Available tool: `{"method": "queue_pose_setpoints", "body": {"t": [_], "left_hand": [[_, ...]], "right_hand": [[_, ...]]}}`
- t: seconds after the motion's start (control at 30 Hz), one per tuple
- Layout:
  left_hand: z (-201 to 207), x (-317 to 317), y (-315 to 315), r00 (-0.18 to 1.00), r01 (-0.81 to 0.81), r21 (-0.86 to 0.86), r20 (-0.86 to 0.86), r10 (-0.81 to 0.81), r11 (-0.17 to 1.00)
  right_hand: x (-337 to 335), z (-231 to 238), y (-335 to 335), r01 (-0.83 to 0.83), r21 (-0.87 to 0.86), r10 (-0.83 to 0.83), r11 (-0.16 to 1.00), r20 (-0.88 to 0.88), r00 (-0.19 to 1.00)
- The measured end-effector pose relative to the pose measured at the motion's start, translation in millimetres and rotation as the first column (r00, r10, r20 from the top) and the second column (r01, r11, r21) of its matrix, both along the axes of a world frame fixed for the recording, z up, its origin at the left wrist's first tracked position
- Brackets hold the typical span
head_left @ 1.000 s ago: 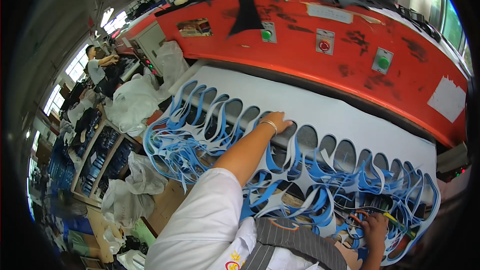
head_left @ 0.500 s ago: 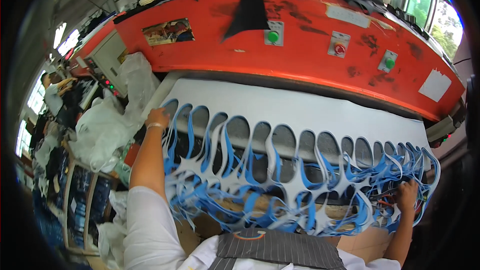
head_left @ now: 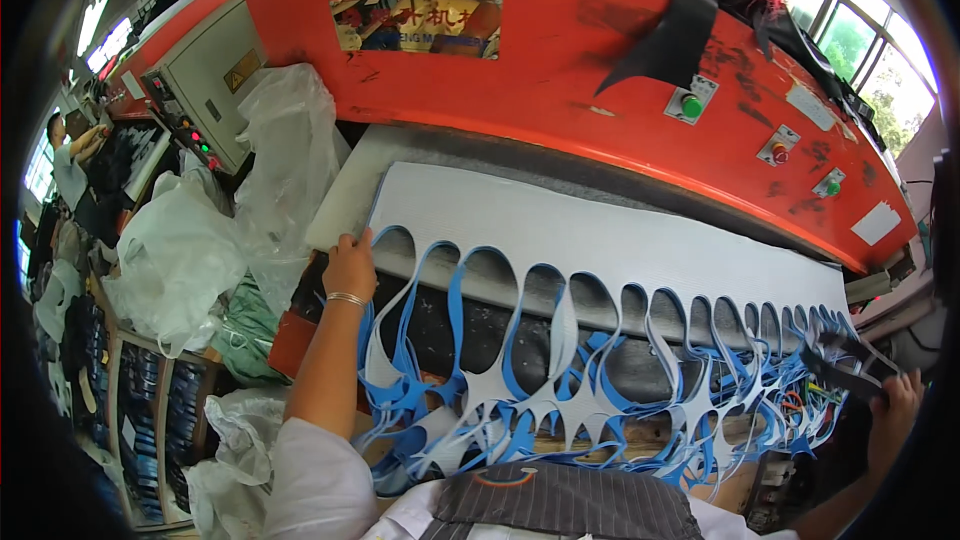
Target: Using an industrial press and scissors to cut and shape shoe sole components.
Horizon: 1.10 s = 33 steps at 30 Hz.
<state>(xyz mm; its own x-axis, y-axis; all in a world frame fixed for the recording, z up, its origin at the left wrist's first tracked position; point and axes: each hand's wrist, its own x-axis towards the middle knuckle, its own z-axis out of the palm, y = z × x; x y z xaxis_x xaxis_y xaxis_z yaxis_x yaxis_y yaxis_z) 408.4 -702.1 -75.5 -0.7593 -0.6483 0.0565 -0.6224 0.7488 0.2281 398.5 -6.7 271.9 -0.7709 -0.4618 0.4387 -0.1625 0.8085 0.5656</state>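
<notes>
A large foam sheet (head_left: 600, 230), white on top with blue edges, lies on the press bed. A row of sole-shaped holes runs along its near side, and the cut webbing droops in strips over the front edge. My left hand (head_left: 350, 268), with a bracelet at the wrist, is closed on the sheet's left edge beside the first hole. At the far right my right hand (head_left: 898, 408) grips a dark, looped frame that looks like a cutting die (head_left: 848, 365). The die is slightly blurred and overlaps the sheet's right end; my right fingertips are partly hidden.
Behind the sheet stands a red press beam (head_left: 560, 100) with green and red buttons. Clear plastic bags (head_left: 175, 260) are heaped at the left, above a rack (head_left: 150, 420) of dark stacked pieces. Farther left another person (head_left: 75, 165) stands at a machine.
My right hand has left the hanging strips, moved outward right and now holds the die. The view has swung left; my left hand stays at the sheet's left edge.
</notes>
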Motion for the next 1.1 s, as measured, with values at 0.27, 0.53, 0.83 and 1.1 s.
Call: {"method": "queue_pose_setpoints", "body": {"t": [0.27, 0.53, 0.83, 1.1], "left_hand": [[-32, -33, -38, 0.815, 0.303, -0.160, -0.467, -0.342, 0.939], [-57, -51, -48, 0.763, 0.186, 0.057, -0.638, -0.107, 0.981], [-47, -54, -65, 0.890, 0.230, 0.106, -0.426, -0.165, 0.967], [-27, -66, -65, 0.903, 0.283, 0.170, -0.378, -0.203, 0.944]], "right_hand": [[-148, -205, -314, -0.181, -0.850, 0.680, 0.494, 0.248, 0.690], [-168, -326, -491, -0.466, -0.665, 0.761, 0.584, 0.248, 0.600], [-182, -342, -453, -0.070, -0.838, 0.725, 0.542, 0.423, 0.543], [-180, -334, -445, -0.172, -0.859, 0.757, 0.482, 0.310, 0.575]]}}
